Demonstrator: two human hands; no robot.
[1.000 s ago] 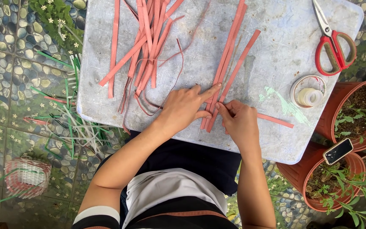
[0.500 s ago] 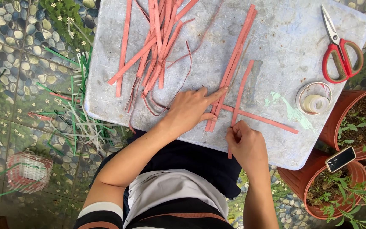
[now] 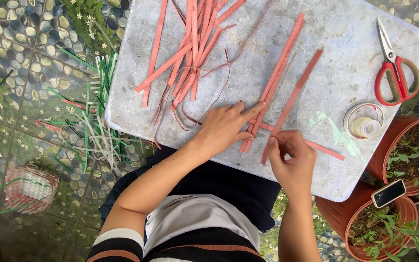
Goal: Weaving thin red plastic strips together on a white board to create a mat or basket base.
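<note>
My left hand (image 3: pixel 229 127) presses flat on a few long pink strips (image 3: pixel 273 80) lying side by side on the grey board (image 3: pixel 335 53), index finger stretched over them. My right hand (image 3: pixel 292 155) pinches the lower end of another pink strip (image 3: pixel 294 92) and holds it raised, slanting up to the right. One more pink strip (image 3: pixel 323 148) lies crosswise under the pressed ones. A loose pile of pink strips (image 3: pixel 195 43) lies at the board's upper left.
Red-handled scissors (image 3: pixel 394 73) and a roll of clear tape (image 3: pixel 364 123) sit on the board's right side. Terracotta plant pots (image 3: pixel 403 131) stand at the right, a small black tag (image 3: pixel 388 193) in one. Green and white strips (image 3: pixel 95 116) and a small woven basket (image 3: pixel 25 187) lie on the pebble floor.
My right hand has pulled back from the pressed strips and lifted one pink strip by its lower end. My left hand stays on the strips, index finger now extended.
</note>
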